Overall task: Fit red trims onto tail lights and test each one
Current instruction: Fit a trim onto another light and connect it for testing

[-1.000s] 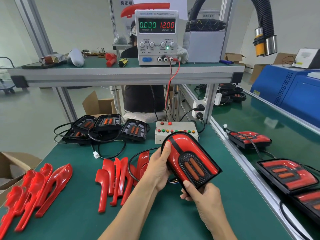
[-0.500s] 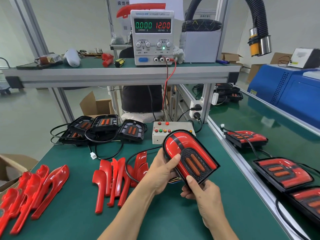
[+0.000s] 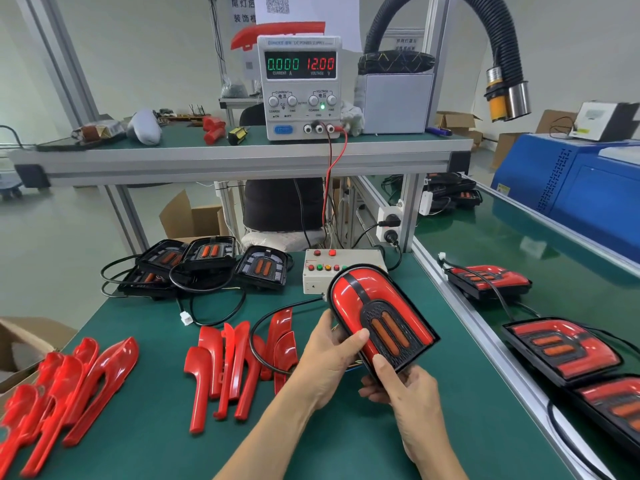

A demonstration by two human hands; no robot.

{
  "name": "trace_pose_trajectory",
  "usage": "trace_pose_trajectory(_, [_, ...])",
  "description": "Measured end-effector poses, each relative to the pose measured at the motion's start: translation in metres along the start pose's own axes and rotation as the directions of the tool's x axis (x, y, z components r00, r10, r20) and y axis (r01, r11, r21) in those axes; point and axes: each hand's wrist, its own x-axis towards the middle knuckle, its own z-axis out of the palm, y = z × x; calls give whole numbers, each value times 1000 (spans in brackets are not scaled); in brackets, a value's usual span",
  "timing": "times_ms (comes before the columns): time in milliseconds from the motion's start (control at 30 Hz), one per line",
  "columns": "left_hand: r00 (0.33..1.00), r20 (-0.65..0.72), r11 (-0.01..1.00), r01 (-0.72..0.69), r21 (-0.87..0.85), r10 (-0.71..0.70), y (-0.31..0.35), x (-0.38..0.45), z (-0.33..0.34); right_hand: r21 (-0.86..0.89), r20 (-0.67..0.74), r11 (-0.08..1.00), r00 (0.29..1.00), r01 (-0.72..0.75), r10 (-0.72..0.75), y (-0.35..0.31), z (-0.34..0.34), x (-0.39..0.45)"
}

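At centre-right of the frame, both hands are holding the black-housed tail light with glossy red trim (image 3: 375,317) tilted up off the green bench (image 3: 145,445). Left hand (image 3: 329,358) is gripping its left edge, thumb lying on the red trim. Right hand (image 3: 401,389) is pinching the near corner, thumb on the black rim. Trim is looking seated, but I cannot tell whether the far edge is fully clipped.

Risks from here, as I'm reading it:
- Thumb pressure on one side only could be leaving the opposite clips unlatched, so the trim could pop off later.
- The black cable (image 3: 263,327) is trailing from the light over the loose red trim pieces (image 3: 235,368) lying just beside the left hand; swinging the light toward the grey button test box (image 3: 341,271) could be dragging those pieces around or snagging.
- Glossy face is fingerprinting or scratching easily if it gets set face-down.
- The DC power supply (image 3: 299,88) on the upper shelf is reading 12.00 V with zero current, so nothing is drawing yet; plugging in with the connector misaligned could be giving a false fail.
- Finished lights (image 3: 557,348) at right are sitting near the conveyor rail, close enough to knock.
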Motion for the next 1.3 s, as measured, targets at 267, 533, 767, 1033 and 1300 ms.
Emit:
trace_pose_trajectory(267, [999,-26,997,21,77,-19,1,4,8,-4,-29,1000,1000,-4,4,-1,-3,-4])
trace_pose_trajectory(533, [998,39,998,44,-40,-43,13,4,13,27,90,997,993,-74,71,-26,-45,-16])
trace_pose_trajectory(767, [996,53,994,69,-79,-65,-7,-9,27,0,5,999,999,-38,38,-22,-28,-27])
trace_pose_trajectory(1033, [983,59,985,171,27,-172,-3,-11,30,-40,-29,985,985,-170,169,-21,-43,-34])
trace_pose_trajectory(1300, [915,151,915,338,219,-374,-12,-7,37,-426,-76,900,995,-95,69,-58,-89,-22])
